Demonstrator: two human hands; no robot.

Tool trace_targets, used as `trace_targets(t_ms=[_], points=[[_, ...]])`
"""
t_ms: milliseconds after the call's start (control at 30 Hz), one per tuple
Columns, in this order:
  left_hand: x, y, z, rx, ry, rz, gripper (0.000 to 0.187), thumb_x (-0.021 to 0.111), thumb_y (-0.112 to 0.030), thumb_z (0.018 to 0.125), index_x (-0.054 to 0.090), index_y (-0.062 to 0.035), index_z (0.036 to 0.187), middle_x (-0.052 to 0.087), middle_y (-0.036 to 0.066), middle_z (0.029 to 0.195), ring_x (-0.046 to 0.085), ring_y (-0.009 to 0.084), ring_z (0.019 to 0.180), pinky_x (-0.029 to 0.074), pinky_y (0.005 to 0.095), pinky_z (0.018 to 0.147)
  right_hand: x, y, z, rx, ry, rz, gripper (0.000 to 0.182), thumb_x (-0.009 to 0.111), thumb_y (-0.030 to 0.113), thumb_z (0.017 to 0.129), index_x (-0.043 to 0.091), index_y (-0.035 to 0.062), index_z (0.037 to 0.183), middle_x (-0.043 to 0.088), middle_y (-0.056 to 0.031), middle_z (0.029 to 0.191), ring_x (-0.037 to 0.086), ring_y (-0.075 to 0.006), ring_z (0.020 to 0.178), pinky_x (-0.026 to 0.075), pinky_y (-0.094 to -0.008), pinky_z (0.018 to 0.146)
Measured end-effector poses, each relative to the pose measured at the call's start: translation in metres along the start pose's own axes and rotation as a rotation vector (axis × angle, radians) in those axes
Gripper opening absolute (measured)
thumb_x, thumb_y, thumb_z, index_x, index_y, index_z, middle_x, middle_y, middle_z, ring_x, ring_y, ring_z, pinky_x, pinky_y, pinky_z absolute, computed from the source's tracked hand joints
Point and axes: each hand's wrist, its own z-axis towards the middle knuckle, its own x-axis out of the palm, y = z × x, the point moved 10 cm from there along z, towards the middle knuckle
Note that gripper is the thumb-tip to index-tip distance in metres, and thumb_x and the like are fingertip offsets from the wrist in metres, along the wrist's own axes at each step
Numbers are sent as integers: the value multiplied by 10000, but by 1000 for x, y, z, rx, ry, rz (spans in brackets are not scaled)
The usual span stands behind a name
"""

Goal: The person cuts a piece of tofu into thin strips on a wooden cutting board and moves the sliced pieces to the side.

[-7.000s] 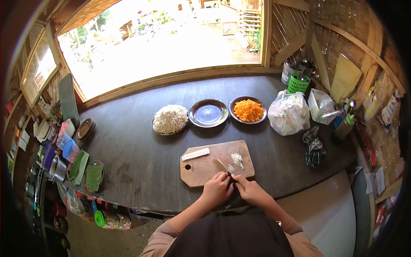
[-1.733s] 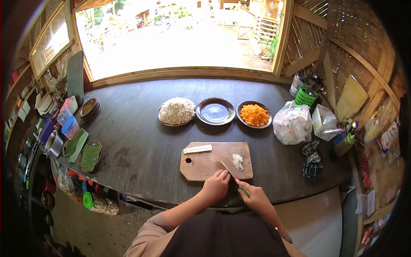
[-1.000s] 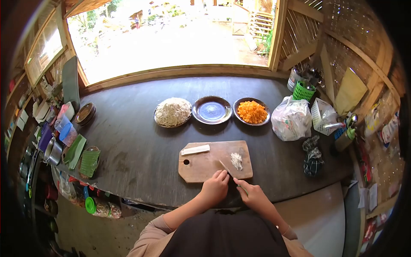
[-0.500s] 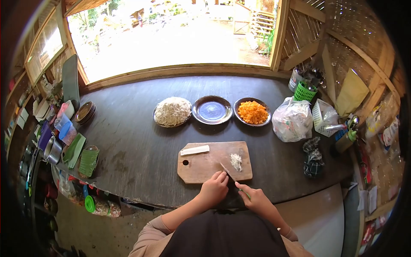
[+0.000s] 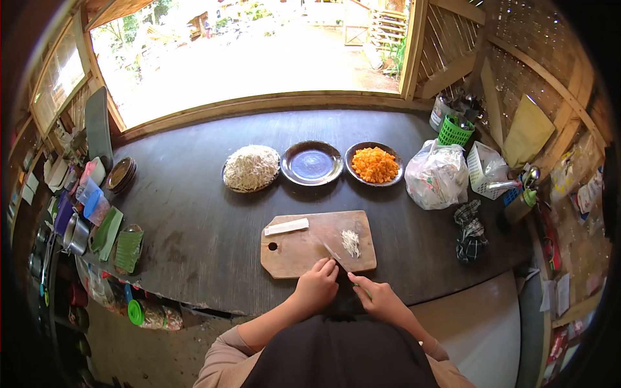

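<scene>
My right hand (image 5: 380, 300) is closed round the green handle of a knife (image 5: 337, 254). Its blade slants up and left over the near edge of a wooden cutting board (image 5: 301, 251). My left hand (image 5: 317, 284) is closed at that edge, fingertips curled beside the blade; whatever they grip is hidden. At the board's upper left, near its round hole, lies a white, squared stick of food (image 5: 286, 226). A small heap of white shreds (image 5: 350, 243) sits on the right of the board.
Beyond the board stand a plate heaped with white shreds (image 5: 251, 168), a bare dark plate (image 5: 312, 163) and a plate of chopped orange food (image 5: 375, 165). To the right are a filled plastic bag (image 5: 437, 176), a checked cloth (image 5: 470, 233) and a white basket (image 5: 486, 169).
The whole view has shifted slightly left. The knife's tip has swung a little left over the board; both hands stay in nearly the same place.
</scene>
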Motion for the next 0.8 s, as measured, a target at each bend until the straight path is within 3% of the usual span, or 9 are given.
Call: trace_targets(t_ms=[400, 600, 800], points=[[4, 4, -2, -59, -1, -66, 381, 680, -167, 744, 647, 28, 1071, 626, 136, 1176, 562, 284, 1194, 497, 337, 966, 1, 0, 4, -28, -19, 23, 341, 578, 134, 960, 585, 81, 1298, 661, -264, 901, 664, -420, 794, 531, -454, 686], [-3, 3, -3, -53, -37, -73, 372, 678, -165, 746, 644, 20, 1067, 626, 133, 1173, 565, 282, 1187, 501, 339, 957, -2, 0, -3, 98, 61, -10, 336, 577, 133, 964, 594, 93, 1298, 653, -273, 877, 657, -429, 778, 520, -440, 681], [-4, -1, -2, -28, -34, -32, 368, 682, -170, 746, 646, 20, 1059, 626, 132, 1168, 567, 283, 1189, 508, 341, 947, -1, 0, 4, 19, -20, 78, 340, 585, 152, 963, 594, 97, 1298, 649, -272, 857, 655, -436, 776, 513, -442, 673]])
